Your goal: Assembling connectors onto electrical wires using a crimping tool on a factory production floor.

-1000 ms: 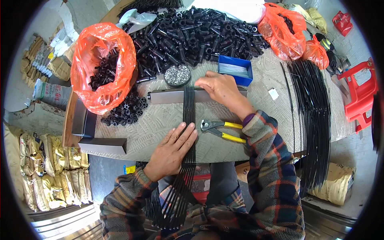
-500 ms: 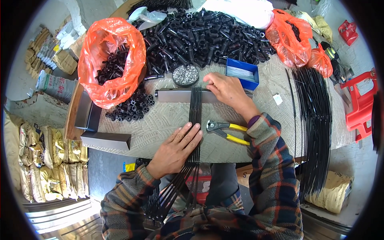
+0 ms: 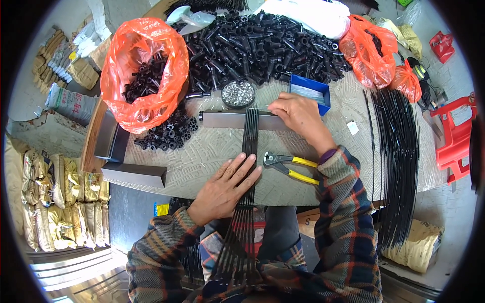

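Several thin black rods (image 3: 250, 136) lie side by side across the table edge, their near ends fanning down over my lap. My left hand (image 3: 222, 189) rests flat on them with fingers stretched. Under their far ends runs a long dark-grey metal bar (image 3: 222, 119). My right hand (image 3: 300, 118) is above the bar's right part, thumb and fingertips pinched together; whatever they hold is too small to make out. Between my forearms lie end-cutting pliers (image 3: 295, 160) with yellow handles. Beyond the bar are a round black dish (image 3: 238, 106) of small shiny pieces and a blue box (image 3: 324, 108) holding thin pale strips.
A heap of black tubular parts (image 3: 257, 48) covers the far table. At left stands an orange plastic bag (image 3: 113, 76) of black parts, with small black toothed pieces (image 3: 169, 134) beside it. More black rods (image 3: 396, 151) overhang the right edge, near a red stool (image 3: 447, 151).
My right hand has moved a little to the right along the bar, fingertips still together. The rods' near ends have swung right and closer together. My left hand stays on the rods.
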Demonstrator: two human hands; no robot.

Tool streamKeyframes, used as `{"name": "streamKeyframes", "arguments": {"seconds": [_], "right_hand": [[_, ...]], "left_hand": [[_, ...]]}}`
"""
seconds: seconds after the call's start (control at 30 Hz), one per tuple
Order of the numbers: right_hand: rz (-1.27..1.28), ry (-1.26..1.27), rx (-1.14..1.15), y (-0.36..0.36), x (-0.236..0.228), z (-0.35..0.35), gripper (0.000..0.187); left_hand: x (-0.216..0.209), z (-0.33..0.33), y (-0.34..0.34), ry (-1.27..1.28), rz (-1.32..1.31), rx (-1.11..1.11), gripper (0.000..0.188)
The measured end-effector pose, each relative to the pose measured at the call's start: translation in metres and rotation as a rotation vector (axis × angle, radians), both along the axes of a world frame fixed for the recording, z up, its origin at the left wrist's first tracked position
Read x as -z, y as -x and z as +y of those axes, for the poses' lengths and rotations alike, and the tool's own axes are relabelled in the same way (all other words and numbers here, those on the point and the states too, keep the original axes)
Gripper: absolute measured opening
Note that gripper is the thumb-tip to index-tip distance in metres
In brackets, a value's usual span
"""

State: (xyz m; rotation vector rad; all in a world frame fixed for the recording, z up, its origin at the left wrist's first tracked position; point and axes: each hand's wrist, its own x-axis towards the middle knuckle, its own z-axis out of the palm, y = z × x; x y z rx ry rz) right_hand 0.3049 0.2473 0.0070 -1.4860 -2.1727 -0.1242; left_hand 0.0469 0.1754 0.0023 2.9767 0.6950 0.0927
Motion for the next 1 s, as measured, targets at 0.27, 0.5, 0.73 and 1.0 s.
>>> {"name": "streamKeyframes", "arguments": {"seconds": [0.27, 0.5, 0.73, 1.0], "right_hand": [[0.233, 0.089, -0.088, 0.003, 0.007, 0.010, 0.006], [0.180, 0.087, -0.102, 0.008, 0.000, 0.010, 0.006], [0.110, 0.029, -0.074, 0.009, 0.007, 0.011, 0.006], [0.024, 0.087, 0.030, -0.006, 0.000, 0.003, 0.007]], "left_hand": [[0.000, -0.001, 0.000, 0.102, -0.095, -0.018, 0.085], [0.005, -0.001, 0.006, 0.044, -0.072, -0.012, 0.088], [0.004, -0.001, 0.002, 0.128, -0.161, -0.003, 0.087], [0.004, -0.002, 0.003, 0.107, -0.121, -0.008, 0.090]]}}
